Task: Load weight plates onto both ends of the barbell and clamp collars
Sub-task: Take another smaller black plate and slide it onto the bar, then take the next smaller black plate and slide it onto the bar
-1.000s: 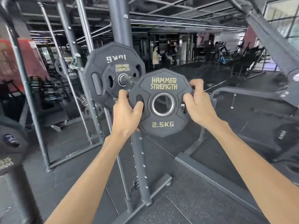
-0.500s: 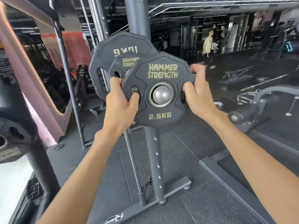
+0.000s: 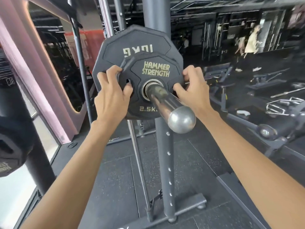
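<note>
Two hands hold a small black rubber 2.5 kg weight plate [image 3: 155, 70], threaded on the chrome barbell sleeve [image 3: 166, 104] in front of a larger black 10 kg plate [image 3: 137, 42]. The left hand [image 3: 112, 95] curls its grip round the small plate's left edge, thumb at a slot. The right hand [image 3: 193, 91] clasps its right edge.

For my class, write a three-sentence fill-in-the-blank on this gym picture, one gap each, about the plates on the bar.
1. The left hand and right hand grip the small black rubber weight plate, marked ___ KG.
2. Behind it sits a larger black rubber plate whose upside-down label reads ___ KG.
3. The small plate is threaded on the shiny steel barbell sleeve, and its gold lettering reads HAMMER ___.

Missing words: 2.5; 10; STRENGTH
</note>
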